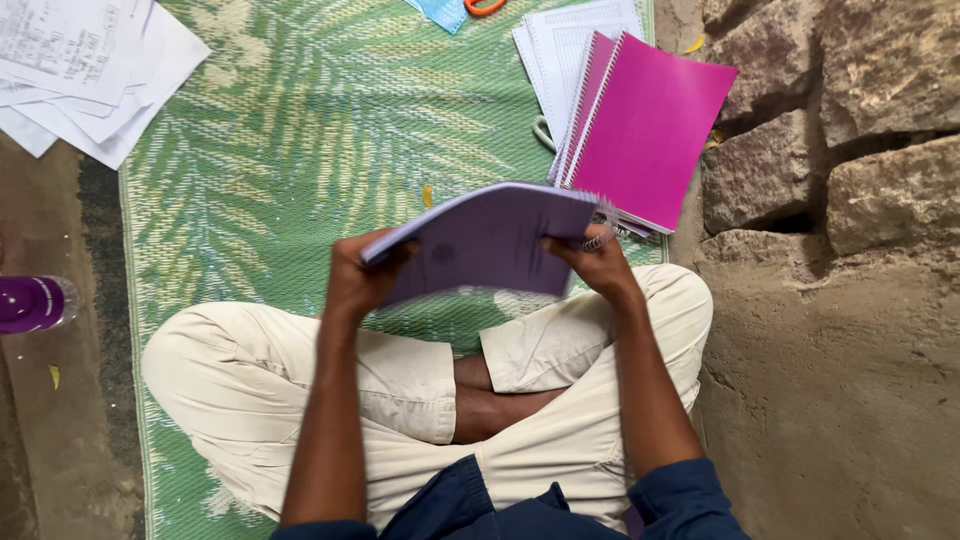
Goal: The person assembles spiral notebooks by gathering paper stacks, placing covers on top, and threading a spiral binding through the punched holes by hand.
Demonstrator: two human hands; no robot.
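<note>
Purple spiral-bound soft-cover notebook (490,240) held over my lap, centre frame. My left hand (355,280) fingers pinch its 9 o'clock edge, right hand (598,262) grips the coil side. Light, floppy, probably bends; hold both edges.

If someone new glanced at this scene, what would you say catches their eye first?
Probably the purple notebook, held open above the crossed legs by the left hand and right hand. Next comes the bright magenta notebook stack at upper right, beside the stone wall, all set on a green leaf-patterned mat.
</note>
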